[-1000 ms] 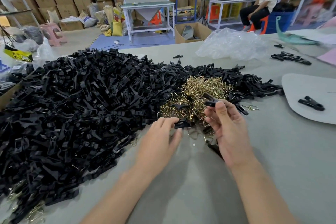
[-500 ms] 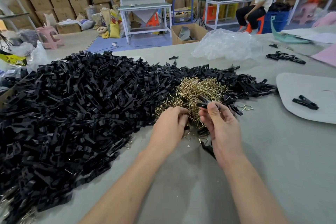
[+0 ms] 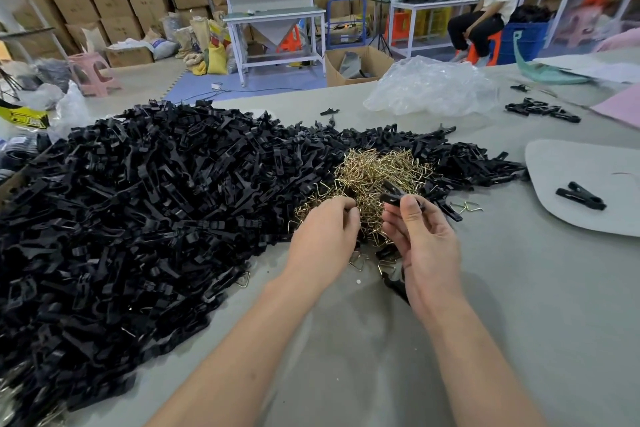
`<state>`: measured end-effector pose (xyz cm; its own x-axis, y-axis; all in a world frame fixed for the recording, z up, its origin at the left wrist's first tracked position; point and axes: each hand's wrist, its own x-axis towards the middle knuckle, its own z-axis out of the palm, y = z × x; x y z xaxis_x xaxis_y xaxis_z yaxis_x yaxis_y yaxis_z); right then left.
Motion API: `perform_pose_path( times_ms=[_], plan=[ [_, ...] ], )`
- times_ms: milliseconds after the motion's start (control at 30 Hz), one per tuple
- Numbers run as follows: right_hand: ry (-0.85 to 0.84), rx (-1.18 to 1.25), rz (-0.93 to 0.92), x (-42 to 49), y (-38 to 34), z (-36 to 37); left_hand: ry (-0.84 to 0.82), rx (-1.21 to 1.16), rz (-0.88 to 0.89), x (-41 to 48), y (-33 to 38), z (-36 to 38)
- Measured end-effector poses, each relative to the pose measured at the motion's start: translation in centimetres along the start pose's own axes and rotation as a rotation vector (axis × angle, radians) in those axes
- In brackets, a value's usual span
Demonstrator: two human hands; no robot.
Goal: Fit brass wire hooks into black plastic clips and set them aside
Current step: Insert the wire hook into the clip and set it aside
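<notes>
1. The right hand [image 3: 427, 246] pinches one black clip [image 3: 394, 197] between the thumb and the tips of its fingers [image 3: 410, 215]. It is held clear of the bench [image 3: 519, 305] with one end turned toward the other hand, probably so that a hook can be fed in.
2. The left hand [image 3: 323, 239] has its fingers [image 3: 349, 213] curled down into the wire just beside that clip. It is probably picking out a single hook, but I cannot tell whether one is gripped.
3. The brass hooks [image 3: 377, 173] are heaped directly beyond both sets of fingers, within easy reach and far too many to count.
4. About two loose hooks [image 3: 469, 207] lie just right of the right fingers.
5. One second clip [image 3: 394, 284] lies beneath the right palm, partly hidden.
6. The clip heap [image 3: 138, 204] spreads left of the left fingers. It is stock kept close at hand, and there are too many clips to count.
7. Well to the right of the right fingers, one lone clip [image 3: 581, 196] rests on a grey mat [image 3: 571, 163]. This looks like the set-aside spot, though I cannot tell whether a hook is fitted.
8. Far beyond the fingers are one small cluster [image 3: 542, 109] of clips and one plastic bag [image 3: 429, 87].
</notes>
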<state>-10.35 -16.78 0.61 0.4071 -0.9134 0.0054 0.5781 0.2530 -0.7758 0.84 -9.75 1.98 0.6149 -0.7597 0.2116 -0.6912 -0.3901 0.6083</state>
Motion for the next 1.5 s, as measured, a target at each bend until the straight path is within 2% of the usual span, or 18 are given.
perform_pose_path(
  times_ms=[167, 433, 567, 633, 767, 867, 1000, 1100, 1267, 1400, 1500],
  plan=[
    [0.009, -0.004, -0.001, 0.0, 0.1, 0.2, -0.053, 0.077, -0.083, 1.7, 1.2, 0.8],
    [0.020, 0.007, -0.008, 0.2, 0.0, 0.0, 0.012, -0.257, -0.038, 2.3, 0.4, 0.5],
    [0.025, 0.007, -0.002, 0.2, -0.1, 0.1, 0.111, -0.517, -0.109, 2.0, 0.3, -0.4],
    [0.022, 0.006, 0.003, 0.1, -0.1, 0.1, 0.134, -0.522, -0.133, 1.9, 0.2, -0.7],
    [0.011, 0.014, 0.027, 0.0, -0.1, 0.1, 0.210, -0.537, -0.073, 1.5, -0.2, -1.4],
    [-0.047, 0.033, 0.085, 0.0, 0.0, 0.2, 0.149, -0.675, -0.109, 1.4, -0.2, -1.8],
    [-0.229, 0.057, 0.206, -0.6, 0.5, 1.0, 0.086, -0.872, -0.165, 0.1, -0.8, -1.3],
    [-0.283, 0.010, 0.247, -0.9, 0.8, 1.5, 0.128, -0.835, -0.132, -1.3, -1.7, -0.7],
    [-0.324, -0.101, 0.288, -1.0, 1.2, 1.4, 0.129, -0.617, -0.092, -2.6, -3.1, -0.9],
    [-0.339, -0.145, 0.306, -1.2, 1.4, 1.8, 0.140, -0.388, 0.085, -3.1, -4.1, -1.4],
    [-0.335, -0.118, 0.340, -1.1, 1.4, 1.7, 0.166, -0.117, 0.203, -3.5, -4.8, -1.4]
  ],
)
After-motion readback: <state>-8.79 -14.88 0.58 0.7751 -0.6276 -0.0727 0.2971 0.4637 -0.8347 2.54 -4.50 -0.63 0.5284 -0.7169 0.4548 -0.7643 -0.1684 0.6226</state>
